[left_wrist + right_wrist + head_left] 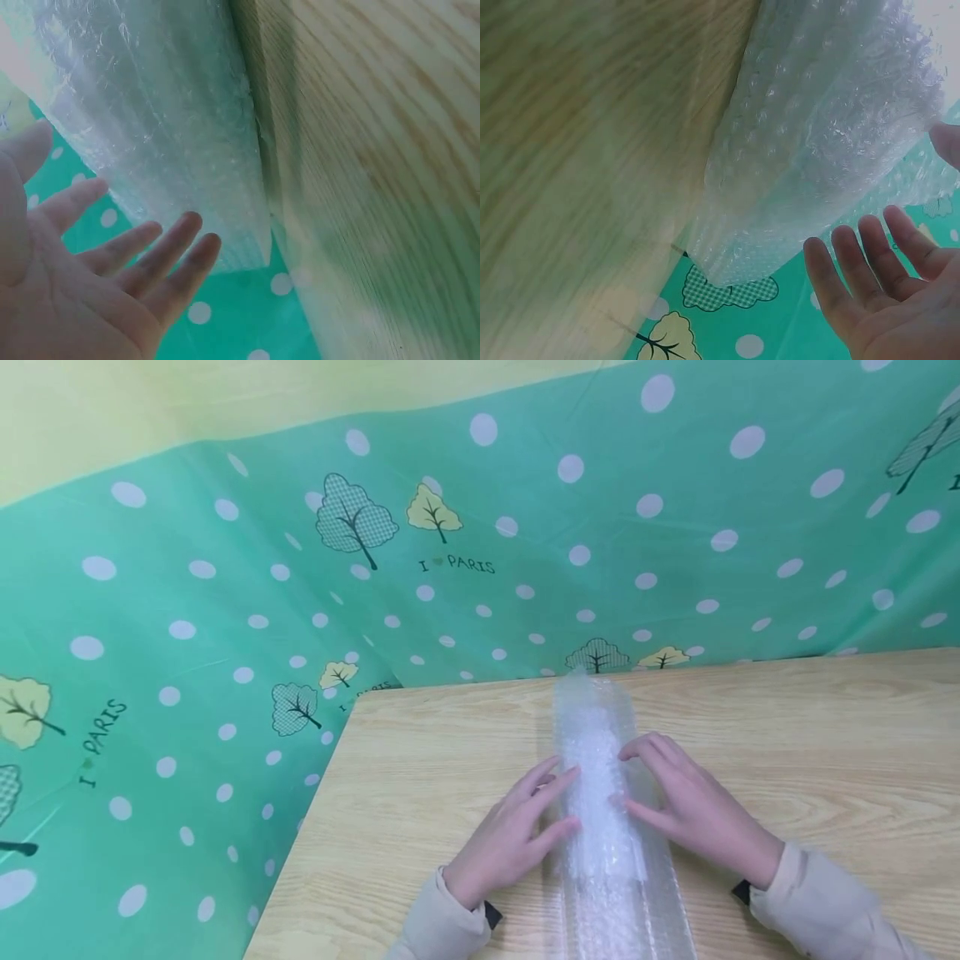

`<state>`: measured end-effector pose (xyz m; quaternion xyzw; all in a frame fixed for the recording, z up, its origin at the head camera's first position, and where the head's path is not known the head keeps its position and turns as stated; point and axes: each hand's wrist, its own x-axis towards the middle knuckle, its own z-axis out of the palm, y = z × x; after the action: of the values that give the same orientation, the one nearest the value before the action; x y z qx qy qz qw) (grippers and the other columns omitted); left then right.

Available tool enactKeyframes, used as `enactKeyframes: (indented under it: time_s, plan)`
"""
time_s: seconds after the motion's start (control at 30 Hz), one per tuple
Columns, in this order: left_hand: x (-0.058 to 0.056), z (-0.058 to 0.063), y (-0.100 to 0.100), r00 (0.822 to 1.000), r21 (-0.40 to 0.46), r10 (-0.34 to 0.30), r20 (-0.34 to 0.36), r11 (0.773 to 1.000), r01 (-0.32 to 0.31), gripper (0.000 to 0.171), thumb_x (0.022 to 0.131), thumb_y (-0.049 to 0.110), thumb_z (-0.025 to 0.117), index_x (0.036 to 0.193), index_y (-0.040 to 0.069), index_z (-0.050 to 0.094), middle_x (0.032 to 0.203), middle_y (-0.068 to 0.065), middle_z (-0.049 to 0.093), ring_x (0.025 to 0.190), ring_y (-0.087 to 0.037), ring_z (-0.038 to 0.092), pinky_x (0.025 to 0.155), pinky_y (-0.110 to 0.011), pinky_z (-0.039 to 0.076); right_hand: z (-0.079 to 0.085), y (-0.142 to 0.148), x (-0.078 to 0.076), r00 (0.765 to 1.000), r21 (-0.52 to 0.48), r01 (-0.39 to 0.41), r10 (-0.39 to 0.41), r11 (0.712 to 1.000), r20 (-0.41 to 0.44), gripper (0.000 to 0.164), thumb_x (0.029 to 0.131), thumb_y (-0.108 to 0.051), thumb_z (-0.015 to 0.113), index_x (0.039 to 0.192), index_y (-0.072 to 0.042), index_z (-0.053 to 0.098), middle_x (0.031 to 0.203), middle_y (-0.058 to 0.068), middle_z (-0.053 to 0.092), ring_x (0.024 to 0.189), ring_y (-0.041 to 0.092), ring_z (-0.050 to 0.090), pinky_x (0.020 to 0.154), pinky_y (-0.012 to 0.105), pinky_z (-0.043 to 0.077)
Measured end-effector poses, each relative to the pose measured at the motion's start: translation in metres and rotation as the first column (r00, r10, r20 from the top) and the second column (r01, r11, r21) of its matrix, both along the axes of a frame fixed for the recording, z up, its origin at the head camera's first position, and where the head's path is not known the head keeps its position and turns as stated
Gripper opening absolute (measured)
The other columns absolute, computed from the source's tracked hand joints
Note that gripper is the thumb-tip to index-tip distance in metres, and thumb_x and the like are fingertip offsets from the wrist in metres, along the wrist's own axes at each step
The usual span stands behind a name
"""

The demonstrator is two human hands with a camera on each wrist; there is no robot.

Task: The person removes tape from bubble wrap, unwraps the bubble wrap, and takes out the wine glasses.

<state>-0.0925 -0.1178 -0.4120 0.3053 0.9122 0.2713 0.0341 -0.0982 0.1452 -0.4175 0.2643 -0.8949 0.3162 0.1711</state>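
Observation:
A long bundle of clear bubble wrap [600,810] lies lengthwise on the wooden table, its far end near the back edge. Something whitish shows through its layers; what it is cannot be made out. On the bundle's left side is my left hand [517,827], fingers spread and slightly bent, the tips at the wrap. My right hand [693,810] faces it from the other side, thumb and fingers apart. Both wrist views show loosely extended fingers beside the bubble wrap [165,127]; whether the fingertips of the right hand [900,292] touch it is unclear.
The light wooden table [420,760] extends to both sides of the bundle. A loose flap of bubble wrap [667,893] spreads along the bundle's right side. Behind and left of the table hangs a green dotted cloth [247,627] printed with trees.

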Motion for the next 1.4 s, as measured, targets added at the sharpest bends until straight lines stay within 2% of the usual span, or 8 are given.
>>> enactKeyframes:
  time_s: [0.2, 0.4, 0.67, 0.9, 1.1, 1.4]
  plan:
    - [0.0008, 0.0003, -0.0004, 1.0, -0.007, 0.014, 0.009, 1.0, -0.014, 0.056, 0.102, 0.057, 0.038, 0.155, 0.043, 0.025, 0.164, 0.006, 0.02, 0.14, -0.025, 0.043, 0.106, -0.054, 0.046, -0.0007, -0.0003, -0.0001, 1.0, 0.009, 0.012, -0.012, 1.0, 0.013, 0.052, 0.077, -0.023, 0.084, 0.12, -0.009, 0.057, 0.117, 0.0, 0.057, 0.11, 0.018, 0.057, 0.093, 0.044, 0.055]
    - [0.0022, 0.0014, 0.0007, 1.0, -0.021, 0.03, 0.008, 0.999, -0.03, 0.056, 0.102, 0.058, 0.038, 0.154, 0.04, 0.029, 0.165, 0.006, 0.02, 0.145, -0.023, 0.036, 0.109, -0.055, 0.042, -0.0015, 0.0002, 0.0008, 0.998, 0.014, 0.027, -0.028, 1.0, 0.055, 0.052, 0.08, -0.028, 0.082, 0.121, -0.007, 0.058, 0.119, 0.002, 0.058, 0.112, 0.022, 0.057, 0.095, 0.047, 0.054]
    - [0.0038, 0.0006, 0.0016, 1.0, -0.036, 0.023, 0.004, 0.999, -0.023, 0.059, 0.101, 0.06, 0.038, 0.155, 0.038, 0.029, 0.165, 0.005, 0.021, 0.145, -0.024, 0.034, 0.109, -0.056, 0.042, -0.0019, 0.0015, 0.0015, 0.996, 0.013, 0.028, -0.03, 1.0, 0.09, 0.05, 0.083, -0.032, 0.08, 0.121, -0.007, 0.058, 0.118, 0.003, 0.058, 0.108, 0.022, 0.058, 0.092, 0.048, 0.055]
    - [0.0055, 0.0025, 0.002, 0.997, -0.009, 0.022, 0.068, 1.0, -0.021, 0.065, 0.097, 0.064, 0.041, 0.155, 0.036, 0.029, 0.165, 0.005, 0.02, 0.148, -0.025, 0.03, 0.112, -0.058, 0.038, -0.0014, 0.0004, 0.003, 0.994, 0.009, 0.024, -0.025, 1.0, 0.104, 0.046, 0.086, -0.033, 0.078, 0.12, -0.008, 0.059, 0.119, 0.002, 0.057, 0.109, 0.021, 0.058, 0.093, 0.047, 0.055]
    - [0.0063, 0.0029, 0.003, 0.997, -0.007, 0.033, 0.072, 0.999, -0.033, 0.066, 0.096, 0.066, 0.043, 0.154, 0.036, 0.03, 0.164, 0.005, 0.021, 0.146, -0.026, 0.033, 0.11, -0.057, 0.04, -0.0027, 0.0009, 0.0036, 0.996, 0.016, 0.034, -0.035, 0.999, 0.083, 0.047, 0.085, -0.033, 0.078, 0.119, -0.007, 0.06, 0.118, 0.003, 0.058, 0.106, 0.022, 0.06, 0.09, 0.046, 0.056]
    - [0.008, 0.0057, 0.0027, 0.994, -0.046, 0.091, 0.054, 0.995, -0.088, 0.068, 0.094, 0.07, 0.043, 0.153, 0.037, 0.034, 0.163, 0.0, 0.026, 0.142, -0.03, 0.039, 0.107, -0.06, 0.042, -0.0002, 0.0034, 0.0054, 0.993, 0.028, 0.039, -0.042, 0.999, 0.107, 0.049, 0.088, -0.035, 0.076, 0.122, -0.006, 0.059, 0.121, 0.005, 0.056, 0.11, 0.024, 0.058, 0.092, 0.049, 0.056]
